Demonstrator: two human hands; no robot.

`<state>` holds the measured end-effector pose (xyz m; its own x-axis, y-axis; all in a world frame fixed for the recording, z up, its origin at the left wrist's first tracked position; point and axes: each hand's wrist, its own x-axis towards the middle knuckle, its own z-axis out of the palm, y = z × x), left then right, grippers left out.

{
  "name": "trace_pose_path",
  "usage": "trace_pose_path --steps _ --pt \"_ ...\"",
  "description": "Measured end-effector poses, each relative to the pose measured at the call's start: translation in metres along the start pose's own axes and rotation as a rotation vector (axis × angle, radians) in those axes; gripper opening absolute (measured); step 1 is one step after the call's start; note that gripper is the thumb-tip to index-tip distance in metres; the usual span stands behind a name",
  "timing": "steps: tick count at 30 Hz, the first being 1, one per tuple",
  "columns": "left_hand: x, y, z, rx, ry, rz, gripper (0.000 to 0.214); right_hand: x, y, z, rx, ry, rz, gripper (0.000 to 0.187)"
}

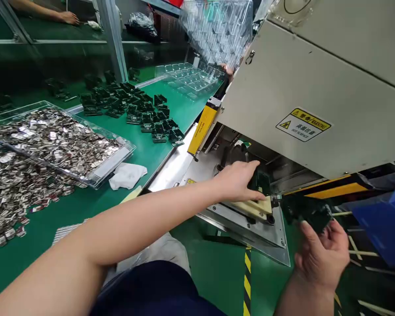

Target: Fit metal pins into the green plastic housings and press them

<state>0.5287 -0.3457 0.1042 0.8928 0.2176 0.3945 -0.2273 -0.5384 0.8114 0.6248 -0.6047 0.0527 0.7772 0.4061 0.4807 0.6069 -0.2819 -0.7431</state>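
Note:
My left hand [238, 182] reaches across into the machine's opening, over a pale yellow fixture [253, 208] on a metal plate. Its thumb and fingers are spread apart beside a dark green circuit board [262, 181] at the fixture; whether they touch the board is hard to see. To the right, clear of the fixture, my right hand [324, 252] pinches another dark circuit board [311, 215] by its near edge between thumb and fingers.
The large beige machine [303, 87] with a hot-surface label overhangs the fixture. On the green bench lie stacked circuit boards [146, 116], a clear tray [98, 175] of small metal parts, a loose parts pile and a white cloth [128, 175]. Blue bins [385, 224] stand right. Another person's hand [69, 17] is beyond.

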Motion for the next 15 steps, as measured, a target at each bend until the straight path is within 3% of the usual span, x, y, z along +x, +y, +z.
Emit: trace_pose_path --steps 3,5,7,10,13,15 --pt "0.009 0.003 0.001 -0.126 0.097 -0.088 0.062 0.017 -0.015 0.015 0.171 0.208 0.122 0.071" --pt "-0.007 0.001 -0.016 -0.263 0.236 -0.088 0.059 0.032 -0.030 0.030 0.131 0.117 0.078 0.073" --pt "-0.037 -0.004 -0.042 -0.336 0.308 -0.105 0.058 0.050 -0.040 0.043 -0.004 -0.062 0.041 0.072" --pt "-0.099 -0.021 -0.084 -0.330 0.309 -0.204 0.050 0.070 -0.042 0.055 -0.133 -0.304 0.020 0.071" --pt "-0.157 -0.045 -0.105 -0.340 0.269 -0.291 0.048 0.064 -0.033 0.049 -0.219 -0.327 -0.033 0.069" --pt "-0.183 -0.061 -0.104 -0.336 0.240 -0.351 0.049 0.042 -0.023 0.035 -0.336 -0.212 -0.048 0.064"
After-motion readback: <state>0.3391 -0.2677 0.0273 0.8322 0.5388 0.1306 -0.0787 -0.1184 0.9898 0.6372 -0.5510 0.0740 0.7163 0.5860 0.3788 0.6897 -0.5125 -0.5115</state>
